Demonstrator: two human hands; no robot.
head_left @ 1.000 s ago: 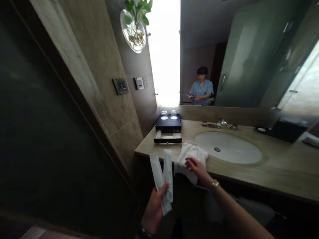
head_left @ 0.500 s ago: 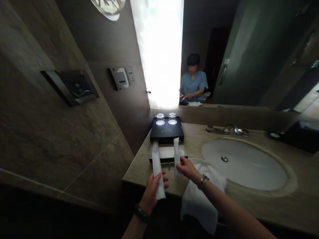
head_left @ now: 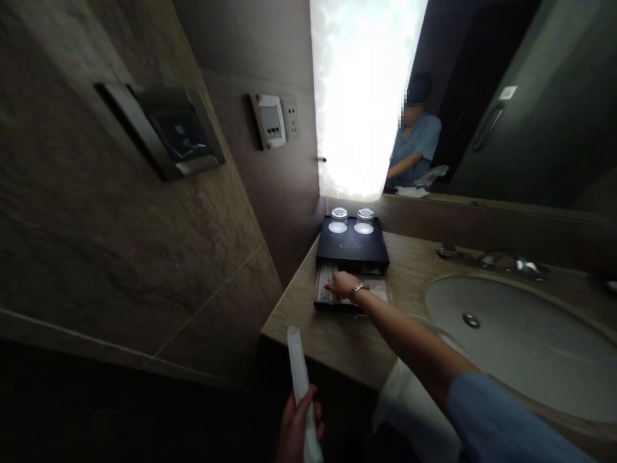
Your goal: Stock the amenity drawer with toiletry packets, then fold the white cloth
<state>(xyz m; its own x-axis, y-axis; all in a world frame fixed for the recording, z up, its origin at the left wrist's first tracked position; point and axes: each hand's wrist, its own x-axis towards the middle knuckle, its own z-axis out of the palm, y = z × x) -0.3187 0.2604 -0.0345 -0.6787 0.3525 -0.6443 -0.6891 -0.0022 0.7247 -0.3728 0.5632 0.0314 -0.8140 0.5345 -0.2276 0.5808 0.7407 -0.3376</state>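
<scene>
- Left hand (head_left: 296, 424) grips 1 white packet (head_left: 299, 379) upright, below the counter's front edge.
- Right hand (head_left: 341, 283) reaches into the open drawer (head_left: 322, 297) of the black box (head_left: 351, 247) at the counter's (head_left: 337, 337) left back corner; whether its fingers are closed cannot be told.
- 2 glasses (head_left: 351, 220) stand on the box.
- A white towel (head_left: 409, 405) hangs over the front edge beside the sink (head_left: 520, 341).

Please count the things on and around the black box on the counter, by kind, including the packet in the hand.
Upturned glasses on the box: 2
Black box with open drawer: 1
White packet in left hand: 1
White towel: 1
Total: 5
</scene>
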